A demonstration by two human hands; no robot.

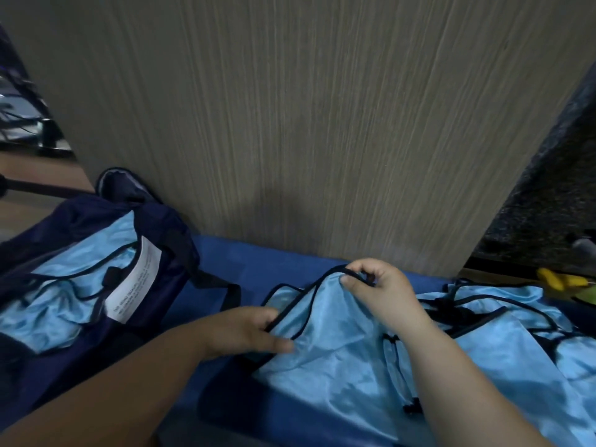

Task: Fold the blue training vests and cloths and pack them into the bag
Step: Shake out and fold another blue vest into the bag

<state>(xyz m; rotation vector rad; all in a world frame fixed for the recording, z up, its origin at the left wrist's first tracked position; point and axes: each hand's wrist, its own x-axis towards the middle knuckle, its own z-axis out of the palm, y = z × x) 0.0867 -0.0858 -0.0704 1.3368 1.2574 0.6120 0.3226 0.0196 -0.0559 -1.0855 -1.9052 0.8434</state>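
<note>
Two bare arms reach in from the bottom, and both hands are busy with one shiny light blue vest. This vest lies on a blue mat, just to the right of the dark blue bag.

The left hand, the one closer to the bag, pinches the black edge of the vest between thumb and fingers. The right hand, farther from the bag, is curled round the top of the vest and lifts it up a little into a point.

The bag is open. Some light blue cloth is inside it already, next to a white label, so I think part of the packing is done. The cloth in there looks crumpled, and I cannot tell how well it is folded.

Far to the right of the bag, past the hands, more blue vests lie in a loose heap. None of them look folded. So the job seems partly done: this vest needs folding and packing, and then the heap too.

Behind the bag stands a wooden wall. Something yellow sits far right of the bag; I cannot tell what it is.
</note>
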